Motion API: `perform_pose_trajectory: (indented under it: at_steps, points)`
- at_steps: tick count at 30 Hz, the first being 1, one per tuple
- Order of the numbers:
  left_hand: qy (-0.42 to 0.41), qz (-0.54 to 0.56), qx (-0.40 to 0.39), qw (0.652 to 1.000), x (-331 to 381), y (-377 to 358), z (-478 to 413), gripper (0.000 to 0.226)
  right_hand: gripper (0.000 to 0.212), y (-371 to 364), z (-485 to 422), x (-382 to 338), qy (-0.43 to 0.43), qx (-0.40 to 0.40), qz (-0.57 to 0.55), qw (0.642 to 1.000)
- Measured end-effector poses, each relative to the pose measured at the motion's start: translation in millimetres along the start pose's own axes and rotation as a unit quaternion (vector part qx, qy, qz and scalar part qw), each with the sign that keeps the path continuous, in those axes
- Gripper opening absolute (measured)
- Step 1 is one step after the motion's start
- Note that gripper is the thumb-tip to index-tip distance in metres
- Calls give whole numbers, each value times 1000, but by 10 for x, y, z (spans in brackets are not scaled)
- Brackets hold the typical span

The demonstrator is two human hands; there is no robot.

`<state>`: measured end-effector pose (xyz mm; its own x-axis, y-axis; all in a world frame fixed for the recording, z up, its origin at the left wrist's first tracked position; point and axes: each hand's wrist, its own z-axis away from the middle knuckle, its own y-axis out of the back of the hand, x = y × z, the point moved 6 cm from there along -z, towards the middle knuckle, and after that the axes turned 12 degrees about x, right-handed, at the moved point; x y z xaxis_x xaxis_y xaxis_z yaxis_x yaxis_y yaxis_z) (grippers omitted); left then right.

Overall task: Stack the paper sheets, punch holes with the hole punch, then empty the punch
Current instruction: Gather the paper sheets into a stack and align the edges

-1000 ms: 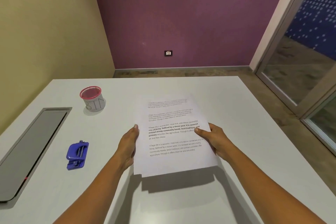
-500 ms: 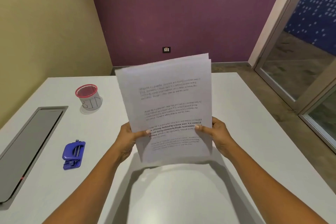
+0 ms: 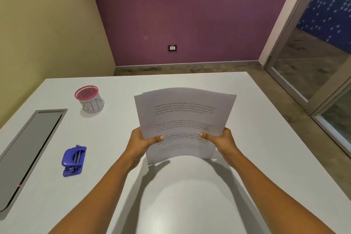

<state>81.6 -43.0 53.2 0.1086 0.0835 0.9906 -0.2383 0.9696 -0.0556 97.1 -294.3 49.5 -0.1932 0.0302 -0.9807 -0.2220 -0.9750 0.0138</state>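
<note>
Standing nearly upright over the white table (image 3: 266, 138), the paper sheets (image 3: 185, 119) sit between both hands in the head view, with the stack bowed and its top edges slightly fanned. The left hand (image 3: 141, 143) grasps the left edge low down, thumb across the printed face and fingers behind. The right hand (image 3: 223, 141) grasps the right edge the same way. Both forearms reach forward from the bottom of the frame. The blue hole punch (image 3: 74, 160) lies on the table well left of the left hand. A red-rimmed cup (image 3: 90, 99) marked BIN stands farther back, and a grey panel (image 3: 28, 148) is set into the table's left side.
</note>
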Motion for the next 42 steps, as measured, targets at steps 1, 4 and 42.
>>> perform_pose_trajectory:
  at_steps: [1,4,42]
  points:
    - [-1,-4,-1,1000,-4,-12,-1,34,32,-5,-2,9,-1,1,-1,1000]
    - [-11,-13,3,1000,14,-61,7,30,27,-24,6,16,-10,13,-13,1000]
    - [-48,-26,25,998,174,-106,-32,27,23,-66,-36,-192,31,3,3,1000]
